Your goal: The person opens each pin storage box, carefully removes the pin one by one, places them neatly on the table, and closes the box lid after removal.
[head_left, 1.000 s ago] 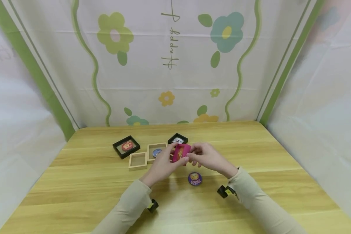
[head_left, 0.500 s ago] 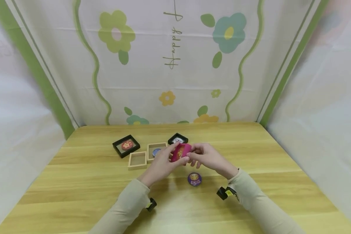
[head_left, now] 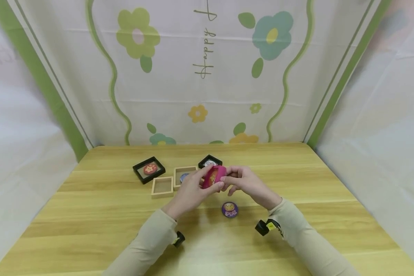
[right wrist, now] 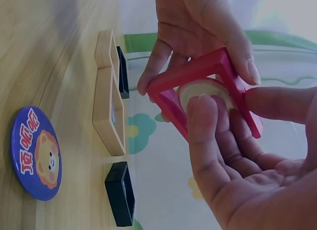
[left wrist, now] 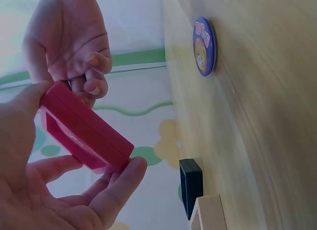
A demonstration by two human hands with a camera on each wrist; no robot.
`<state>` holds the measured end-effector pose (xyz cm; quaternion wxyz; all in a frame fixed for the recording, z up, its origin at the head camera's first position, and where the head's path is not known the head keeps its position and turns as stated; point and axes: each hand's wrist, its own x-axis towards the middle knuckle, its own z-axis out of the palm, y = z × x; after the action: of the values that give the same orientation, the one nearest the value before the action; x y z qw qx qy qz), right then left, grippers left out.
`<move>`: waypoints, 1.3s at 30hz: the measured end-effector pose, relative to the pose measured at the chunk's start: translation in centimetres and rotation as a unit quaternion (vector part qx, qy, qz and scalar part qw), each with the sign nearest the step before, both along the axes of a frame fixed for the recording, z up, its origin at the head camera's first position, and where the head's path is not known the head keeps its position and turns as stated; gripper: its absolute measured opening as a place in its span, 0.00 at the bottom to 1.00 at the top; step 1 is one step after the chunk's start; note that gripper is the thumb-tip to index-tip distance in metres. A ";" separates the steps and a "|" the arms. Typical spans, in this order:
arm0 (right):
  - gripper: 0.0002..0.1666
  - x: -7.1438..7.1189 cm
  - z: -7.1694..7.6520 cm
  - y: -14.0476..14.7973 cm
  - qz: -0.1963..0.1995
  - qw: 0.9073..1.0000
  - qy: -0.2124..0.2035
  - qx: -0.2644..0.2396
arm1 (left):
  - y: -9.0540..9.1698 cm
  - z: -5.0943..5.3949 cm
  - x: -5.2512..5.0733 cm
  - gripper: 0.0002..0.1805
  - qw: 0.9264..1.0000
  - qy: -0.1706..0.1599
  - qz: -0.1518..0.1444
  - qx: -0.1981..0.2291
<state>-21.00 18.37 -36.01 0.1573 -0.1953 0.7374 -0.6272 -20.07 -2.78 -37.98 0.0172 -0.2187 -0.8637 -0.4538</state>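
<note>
A small pink display frame (head_left: 221,173) is held above the table, tilted. My left hand (head_left: 190,191) grips it by opposite edges between thumb and fingers, plainly so in the left wrist view. My right hand (head_left: 248,186) holds its right side: in the right wrist view the thumb presses the frame's edge and the curled fingers reach to its open back. A round badge (right wrist: 190,91) with a pale back sits inside the frame, partly hidden by those fingers. Below the hands lies a purple-blue badge (head_left: 230,209) with a lion's face, flat on the table.
Behind the hands stand a black frame (head_left: 136,171) with a red badge, a small wooden frame (head_left: 162,196), a larger wooden frame (head_left: 185,168) with a blue badge, and a black frame (head_left: 219,160) with a white badge. Patterned cloth (head_left: 172,84) encloses the wooden table (head_left: 89,230).
The right hand's fingers have shifted slightly at the frame's edge, and the frame has turned a little. The badge on the table and the other frames have not moved.
</note>
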 end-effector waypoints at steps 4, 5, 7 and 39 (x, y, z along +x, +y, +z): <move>0.14 0.2 0.2 -0.2 0.000 1.000 0.002 -0.009 | -0.1 0.2 0.1 0.40 1.000 -0.006 0.002 -0.009; 0.14 0.2 0.2 -0.2 0.001 1.000 0.003 -0.008 | -0.2 0.2 0.1 0.40 1.000 -0.008 0.000 -0.008; 0.13 0.2 0.3 -0.3 0.001 1.000 0.006 -0.006 | -0.2 0.2 0.0 0.39 1.000 -0.011 -0.002 -0.007; 0.12 0.2 -0.1 -0.5 0.010 0.999 -0.006 -0.031 | -0.3 0.7 -0.1 0.39 1.000 -0.014 -0.004 0.021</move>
<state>-20.85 17.92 -36.13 0.1617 -0.2033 0.7144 -0.6497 -20.15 -3.04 -37.29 0.0077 -0.2155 -0.8532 -0.4750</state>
